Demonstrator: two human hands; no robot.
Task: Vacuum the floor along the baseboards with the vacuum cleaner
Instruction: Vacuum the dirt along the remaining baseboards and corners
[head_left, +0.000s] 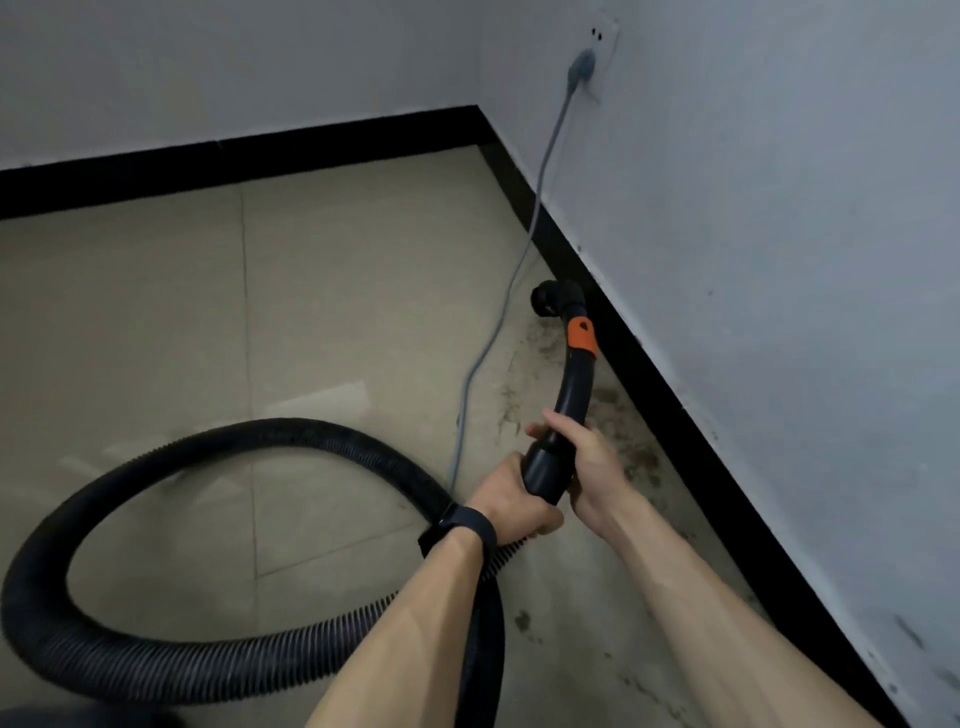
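two bare forearms reach out from the bottom edge, the left one wearing a black wristband (460, 525). left hand (511, 501) is wrapped around the joint where the black ribbed plastic vacuum hose (156, 660) meets its smooth cuff. right hand (587, 462), just ahead of it, curls round the foot of the curved black rigid wand (574, 384) with its orange collar (582, 335). both hands are grasping, neither slack.

the wand arcs away from the hands to a black elbow-shaped nozzle (550, 299), close beside the black baseboard (675, 410) on the right-hand side. whether its mouth meets the beige tiled floor (311, 312) cannot be told.

this looks like the pass along the right wall, with dark grime (524, 374) between hands and nozzle not yet cleared. the next move likely calls for pressing the mouth down to the tile and running it along the skirting. it should keep clear of the grey power cord (519, 270) trailing left of the nozzle, and the hose loop left of the hands needs slack.
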